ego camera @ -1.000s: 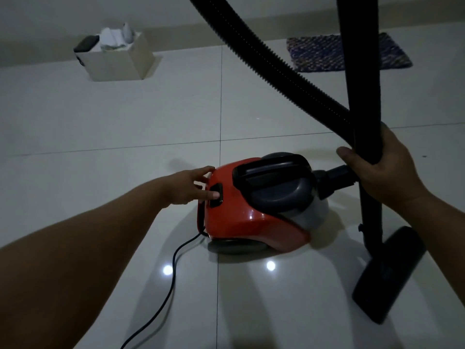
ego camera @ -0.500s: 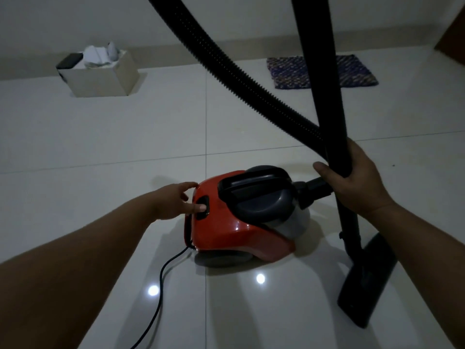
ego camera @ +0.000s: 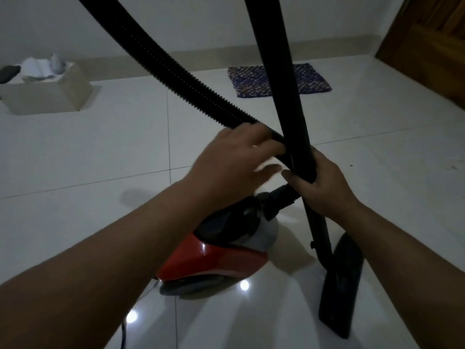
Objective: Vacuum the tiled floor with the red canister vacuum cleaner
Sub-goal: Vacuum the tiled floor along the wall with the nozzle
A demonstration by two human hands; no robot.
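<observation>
The red canister vacuum cleaner [ego camera: 214, 260] sits on the white tiled floor [ego camera: 100, 152], partly hidden under my left forearm. Its black ribbed hose [ego camera: 181, 76] rises to the upper left. My left hand [ego camera: 231, 159] is at the hose's lower stretch, fingers curled over it, blurred by motion. My right hand [ego camera: 319, 182] is closed around the black rigid wand [ego camera: 281, 79], which stands nearly upright. The wand ends in a flat black floor nozzle [ego camera: 339, 285] resting on the tiles to the right of the canister.
A beige box [ego camera: 47, 94] holding white items stands at the back left by the wall. A dark patterned mat [ego camera: 279, 79] lies at the back centre. A wooden door [ego camera: 432, 44] is at the right. The black power cord [ego camera: 123, 333] trails off the bottom edge.
My left hand left the switch on the canister's rear and rose to the hose beside the wand. The view shifted so the canister sits lower. My right hand kept its grip.
</observation>
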